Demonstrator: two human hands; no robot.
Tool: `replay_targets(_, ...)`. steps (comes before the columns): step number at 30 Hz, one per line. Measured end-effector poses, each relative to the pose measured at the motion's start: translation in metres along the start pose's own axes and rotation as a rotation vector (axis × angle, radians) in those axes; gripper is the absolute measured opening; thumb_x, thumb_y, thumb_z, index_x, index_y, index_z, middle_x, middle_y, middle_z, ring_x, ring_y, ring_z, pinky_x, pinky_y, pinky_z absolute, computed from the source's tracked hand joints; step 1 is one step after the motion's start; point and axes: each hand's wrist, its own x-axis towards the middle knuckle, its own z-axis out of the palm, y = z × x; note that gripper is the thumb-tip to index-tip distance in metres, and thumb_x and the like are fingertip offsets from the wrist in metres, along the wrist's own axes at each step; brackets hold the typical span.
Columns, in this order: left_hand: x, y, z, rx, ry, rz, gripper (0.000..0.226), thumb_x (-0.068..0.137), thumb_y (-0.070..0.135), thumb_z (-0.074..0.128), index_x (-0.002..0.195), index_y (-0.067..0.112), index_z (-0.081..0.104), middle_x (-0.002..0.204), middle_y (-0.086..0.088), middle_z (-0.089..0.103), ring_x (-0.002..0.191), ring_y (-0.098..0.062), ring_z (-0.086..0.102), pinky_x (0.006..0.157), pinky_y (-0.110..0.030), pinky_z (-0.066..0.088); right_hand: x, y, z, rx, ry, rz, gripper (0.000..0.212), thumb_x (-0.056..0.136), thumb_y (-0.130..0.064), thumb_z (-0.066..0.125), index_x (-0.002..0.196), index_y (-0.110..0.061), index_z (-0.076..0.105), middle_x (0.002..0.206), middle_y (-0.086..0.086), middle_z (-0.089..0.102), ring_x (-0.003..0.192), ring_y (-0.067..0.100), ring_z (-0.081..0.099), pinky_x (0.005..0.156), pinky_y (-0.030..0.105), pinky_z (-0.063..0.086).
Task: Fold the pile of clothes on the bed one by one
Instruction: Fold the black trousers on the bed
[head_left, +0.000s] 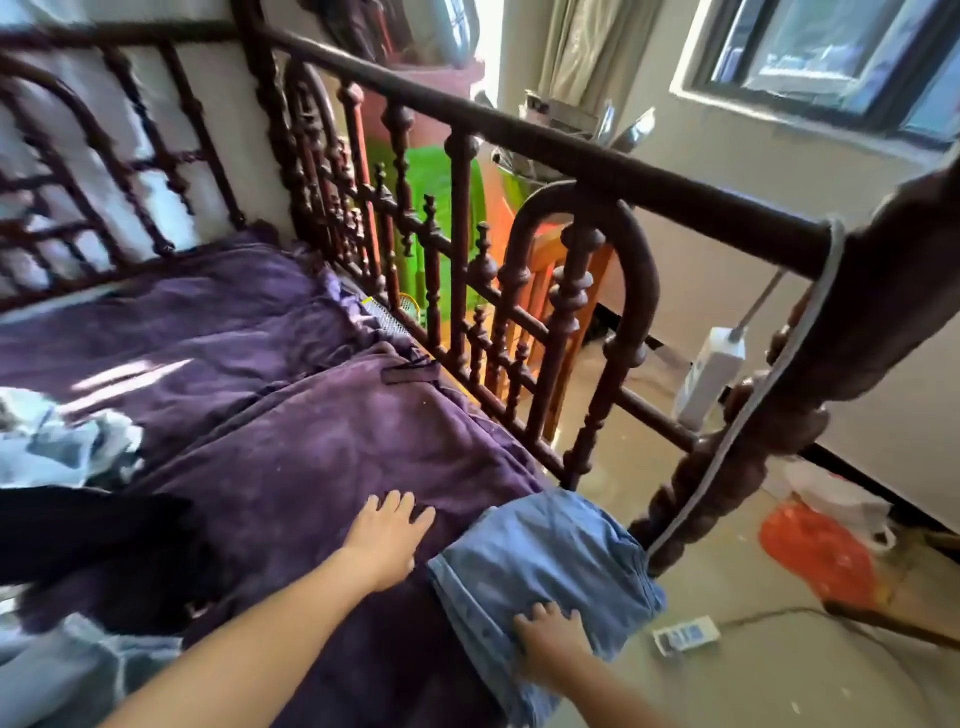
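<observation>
Both palms down, nothing gripped: right hand (550, 642), fingers (545, 612) straight, atop folded denim (540, 551) at bed (311, 441) corner, left hand (387, 540) flat left of it; denim prob. thick, stiffish, non-slip, take by folded edge.

one head-worn wide-angle view, forward and down, close above a corner of the bed (322, 447)

the bed cover (311, 426) is plain dark purple. the folded denim (540, 551) is light blue. one garment (78, 525) is black, the crumpled clothes (57, 441) pale blue and white. the bed frame (519, 135) is dark brown, the floor bag (815, 551) orange-red.
</observation>
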Motion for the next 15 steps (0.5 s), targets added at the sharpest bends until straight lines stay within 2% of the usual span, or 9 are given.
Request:
replay_targets(3,-0.009,-0.01,0.004,-0.062,-0.03,-0.09,0.066,0.094,0.032,0.044,0.149,0.016,0.011,0.152,-0.017,0.018,0.139,-0.033,0.018,0.109,-0.043,0.023,0.016,0.006,-0.012,0.187,0.101,0.031,0.019,0.094,-0.031,0.04,0.107,-0.018,0.044,0.107,0.009,0.054,0.118,0.026,0.048,0.091,0.039,0.034)
replay_targets(5,-0.014,-0.011,0.008,-0.074,-0.063,-0.112,0.064,0.095,0.031,0.042,0.149,0.016,0.011,0.152,-0.017,0.019,0.139,-0.033,0.02,0.108,-0.042,0.024,0.022,0.011,-0.018,0.184,0.205,0.018,0.021,0.093,-0.03,0.043,0.107,-0.015,0.049,0.087,0.002,0.045,0.102,0.027,0.053,0.073,0.032,0.031)
replay_targets(6,-0.016,-0.01,0.01,-0.076,-0.076,-0.119,0.064,0.095,0.031,0.042,0.149,0.016,0.011,0.151,-0.016,0.02,0.138,-0.032,0.021,0.108,-0.041,0.024,0.023,0.012,-0.02,0.155,0.337,0.005,0.025,0.089,-0.03,0.053,0.106,-0.012,0.054,0.087,0.002,0.045,0.095,0.027,0.053,0.068,0.03,0.03)
replay_targets(8,-0.017,-0.004,0.014,-0.088,-0.096,-0.129,0.063,0.095,0.031,0.041,0.149,0.016,0.011,0.149,-0.015,0.024,0.136,-0.031,0.024,0.106,-0.04,0.027,0.025,0.017,-0.022,0.041,0.426,0.002,0.038,0.065,-0.034,0.078,0.094,-0.013,0.065,0.093,0.008,0.055,0.087,0.031,0.058,0.058,0.036,0.037)
replay_targets(9,-0.016,0.0,0.016,-0.103,-0.103,-0.132,0.063,0.095,0.031,0.041,0.149,0.016,0.011,0.149,-0.015,0.025,0.135,-0.031,0.025,0.105,-0.04,0.027,0.023,0.019,-0.02,-0.002,0.382,-0.028,0.048,0.065,-0.038,0.078,0.104,-0.015,0.064,0.108,0.014,0.056,0.1,0.034,0.057,0.067,0.042,0.044)
replay_targets(10,-0.016,0.005,0.017,-0.121,-0.109,-0.135,0.063,0.095,0.032,0.041,0.149,0.016,0.011,0.148,-0.014,0.025,0.135,-0.03,0.025,0.105,-0.04,0.027,0.023,0.021,-0.014,0.01,0.316,-0.062,0.058,0.078,-0.043,0.067,0.128,-0.017,0.052,0.133,0.017,0.043,0.124,0.037,0.043,0.089,0.051,0.041)
replay_targets(11,-0.015,0.01,0.018,-0.138,-0.111,-0.137,0.063,0.095,0.032,0.04,0.149,0.017,0.012,0.148,-0.014,0.026,0.135,-0.029,0.025,0.105,-0.04,0.027,0.026,0.025,-0.005,0.001,0.214,-0.085,0.064,0.09,-0.046,0.051,0.145,-0.023,0.028,0.152,0.014,0.02,0.14,0.035,0.02,0.107,0.053,0.024)
replay_targets(13,-0.016,0.02,0.021,-0.167,-0.112,-0.137,0.063,0.095,0.033,0.04,0.149,0.018,0.012,0.148,-0.013,0.026,0.135,-0.028,0.026,0.105,-0.04,0.028,0.026,0.032,-0.001,-0.015,0.016,-0.068,0.067,0.095,-0.052,0.036,0.149,-0.033,0.002,0.157,0.008,-0.007,0.145,0.032,-0.005,0.114,0.05,0.006)
replay_targets(15,-0.021,0.027,0.023,-0.202,-0.117,-0.149,0.062,0.095,0.033,0.04,0.149,0.018,0.012,0.149,-0.012,0.025,0.135,-0.027,0.025,0.105,-0.039,0.027,0.026,0.031,-0.003,-0.021,0.0,-0.077,0.066,0.094,-0.054,0.036,0.149,-0.033,0.005,0.157,0.008,-0.005,0.144,0.032,-0.004,0.114,0.051,0.008)
